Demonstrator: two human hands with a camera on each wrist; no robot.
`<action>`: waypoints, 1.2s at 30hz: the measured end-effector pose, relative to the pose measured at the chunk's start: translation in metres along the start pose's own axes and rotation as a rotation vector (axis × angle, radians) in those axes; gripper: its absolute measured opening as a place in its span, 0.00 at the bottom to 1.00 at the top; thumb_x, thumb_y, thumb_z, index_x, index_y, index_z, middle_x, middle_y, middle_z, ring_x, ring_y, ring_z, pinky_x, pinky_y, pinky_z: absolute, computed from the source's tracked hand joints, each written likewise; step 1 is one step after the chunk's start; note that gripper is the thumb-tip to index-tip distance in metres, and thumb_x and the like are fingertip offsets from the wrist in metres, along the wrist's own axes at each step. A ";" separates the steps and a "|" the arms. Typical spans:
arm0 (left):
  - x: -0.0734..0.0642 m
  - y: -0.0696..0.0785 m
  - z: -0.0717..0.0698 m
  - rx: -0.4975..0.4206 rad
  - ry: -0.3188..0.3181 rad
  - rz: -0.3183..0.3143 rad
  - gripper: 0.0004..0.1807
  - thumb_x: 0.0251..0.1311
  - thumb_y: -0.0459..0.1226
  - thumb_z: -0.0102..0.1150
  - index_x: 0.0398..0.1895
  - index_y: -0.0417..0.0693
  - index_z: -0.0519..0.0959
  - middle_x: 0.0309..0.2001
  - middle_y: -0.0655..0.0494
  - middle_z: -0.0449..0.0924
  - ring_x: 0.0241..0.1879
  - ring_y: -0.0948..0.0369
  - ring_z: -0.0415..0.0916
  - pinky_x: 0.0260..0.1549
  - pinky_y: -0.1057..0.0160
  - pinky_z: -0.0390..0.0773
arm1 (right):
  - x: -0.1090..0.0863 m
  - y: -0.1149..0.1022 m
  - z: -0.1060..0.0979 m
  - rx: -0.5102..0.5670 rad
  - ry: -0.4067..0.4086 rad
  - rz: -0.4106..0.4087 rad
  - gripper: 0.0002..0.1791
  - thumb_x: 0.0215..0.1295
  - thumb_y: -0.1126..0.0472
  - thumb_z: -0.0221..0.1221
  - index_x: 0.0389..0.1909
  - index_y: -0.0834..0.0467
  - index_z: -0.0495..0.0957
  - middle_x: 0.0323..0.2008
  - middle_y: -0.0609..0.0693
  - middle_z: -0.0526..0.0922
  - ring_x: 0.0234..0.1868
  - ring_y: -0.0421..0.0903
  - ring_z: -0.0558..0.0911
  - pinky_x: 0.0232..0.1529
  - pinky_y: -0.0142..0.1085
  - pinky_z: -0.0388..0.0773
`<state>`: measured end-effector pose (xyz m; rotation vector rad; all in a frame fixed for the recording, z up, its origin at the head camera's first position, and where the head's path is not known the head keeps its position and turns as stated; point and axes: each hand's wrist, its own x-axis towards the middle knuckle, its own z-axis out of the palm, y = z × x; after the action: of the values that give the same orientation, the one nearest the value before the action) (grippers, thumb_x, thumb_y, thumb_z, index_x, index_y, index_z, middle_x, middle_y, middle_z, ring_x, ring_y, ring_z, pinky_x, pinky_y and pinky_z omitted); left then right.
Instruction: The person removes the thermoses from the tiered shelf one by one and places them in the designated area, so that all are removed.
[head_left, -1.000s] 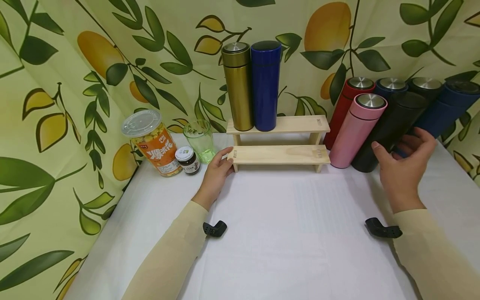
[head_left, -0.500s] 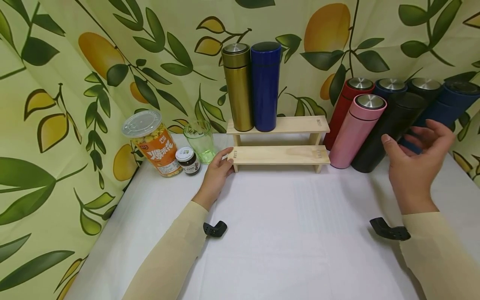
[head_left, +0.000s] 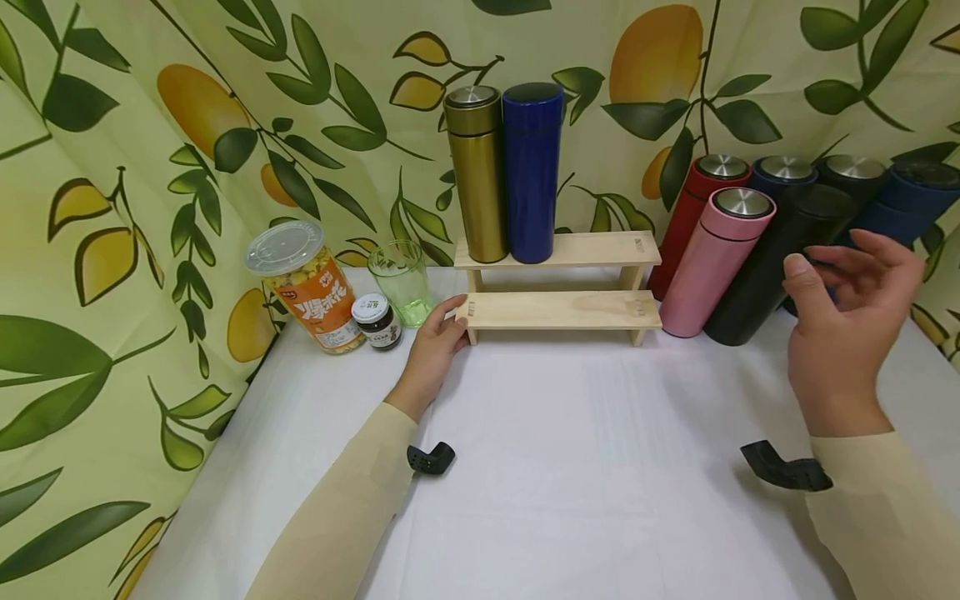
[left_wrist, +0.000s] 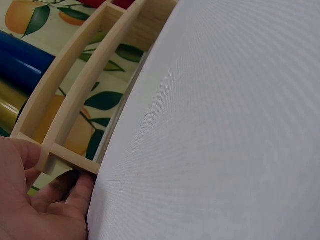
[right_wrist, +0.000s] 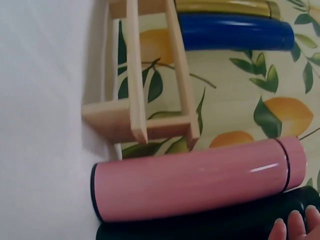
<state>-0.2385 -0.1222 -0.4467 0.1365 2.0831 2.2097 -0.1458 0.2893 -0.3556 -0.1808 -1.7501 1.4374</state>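
In the head view a two-step wooden rack stands mid-table, with a gold thermos and a blue thermos upright on its upper step. My left hand grips the rack's left end; the left wrist view shows the thumb at the step's end and other fingers bent by the leg. Just right of a black thermos, my right hand is raised with loosely bent fingers and holds nothing. Its fingertips overlap that thermos in the right wrist view; I cannot tell whether they touch it.
Beside the black thermos stand a pink thermos, a red one and several dark ones behind. Left of the rack are a popcorn tub, a small dark jar and a green glass. A patterned curtain hangs behind.
My right hand has drawn away to the right from the black thermos. The left hand and the rack stay where they were.
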 end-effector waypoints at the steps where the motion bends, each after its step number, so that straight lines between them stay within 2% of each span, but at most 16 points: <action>1: 0.000 0.000 0.000 -0.001 0.001 0.001 0.26 0.85 0.31 0.49 0.81 0.49 0.70 0.74 0.36 0.70 0.73 0.49 0.72 0.67 0.58 0.78 | 0.000 0.000 0.001 0.064 -0.005 0.005 0.28 0.79 0.65 0.64 0.73 0.55 0.66 0.61 0.52 0.77 0.56 0.44 0.78 0.59 0.33 0.77; 5: 0.001 0.000 0.000 -0.007 0.004 -0.002 0.26 0.85 0.31 0.49 0.81 0.49 0.71 0.73 0.36 0.71 0.72 0.49 0.72 0.67 0.58 0.78 | -0.005 -0.002 0.006 0.282 -0.052 0.037 0.26 0.77 0.68 0.65 0.71 0.58 0.70 0.58 0.59 0.77 0.55 0.50 0.80 0.58 0.36 0.81; 12: 0.003 -0.001 0.000 -0.002 -0.002 -0.002 0.25 0.86 0.32 0.49 0.81 0.51 0.71 0.73 0.36 0.72 0.72 0.49 0.73 0.66 0.59 0.78 | -0.022 -0.010 0.022 0.377 -0.252 0.041 0.25 0.78 0.71 0.62 0.71 0.60 0.70 0.62 0.61 0.75 0.64 0.53 0.76 0.58 0.31 0.82; 17: 0.004 -0.001 0.000 -0.001 0.001 0.002 0.25 0.85 0.32 0.50 0.81 0.50 0.71 0.73 0.37 0.72 0.71 0.49 0.73 0.66 0.59 0.79 | -0.031 -0.013 0.037 0.330 -0.385 -0.005 0.27 0.76 0.76 0.60 0.72 0.60 0.69 0.65 0.61 0.74 0.67 0.53 0.73 0.60 0.29 0.79; 24: 0.003 -0.001 0.001 -0.004 -0.005 0.010 0.25 0.85 0.32 0.49 0.81 0.49 0.71 0.73 0.36 0.72 0.71 0.48 0.73 0.67 0.57 0.78 | -0.029 -0.019 0.061 0.091 -0.498 -0.043 0.36 0.74 0.71 0.65 0.78 0.53 0.64 0.67 0.52 0.75 0.68 0.53 0.75 0.67 0.32 0.76; 31: 0.002 -0.001 0.001 -0.003 0.002 0.009 0.25 0.85 0.32 0.49 0.81 0.50 0.71 0.74 0.36 0.71 0.72 0.48 0.72 0.67 0.57 0.78 | -0.021 -0.021 0.093 0.087 -0.563 -0.036 0.41 0.72 0.67 0.70 0.80 0.51 0.61 0.68 0.55 0.74 0.66 0.51 0.76 0.64 0.34 0.77; 36: 0.002 -0.002 -0.001 -0.004 0.002 0.008 0.25 0.85 0.31 0.49 0.81 0.49 0.71 0.74 0.35 0.71 0.72 0.47 0.72 0.67 0.56 0.78 | -0.014 -0.022 0.116 0.069 -0.602 0.010 0.44 0.71 0.61 0.73 0.81 0.51 0.59 0.70 0.55 0.72 0.68 0.52 0.74 0.68 0.45 0.78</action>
<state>-0.2408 -0.1223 -0.4488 0.1432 2.0823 2.2195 -0.2065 0.1884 -0.3422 0.3137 -2.1635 1.6682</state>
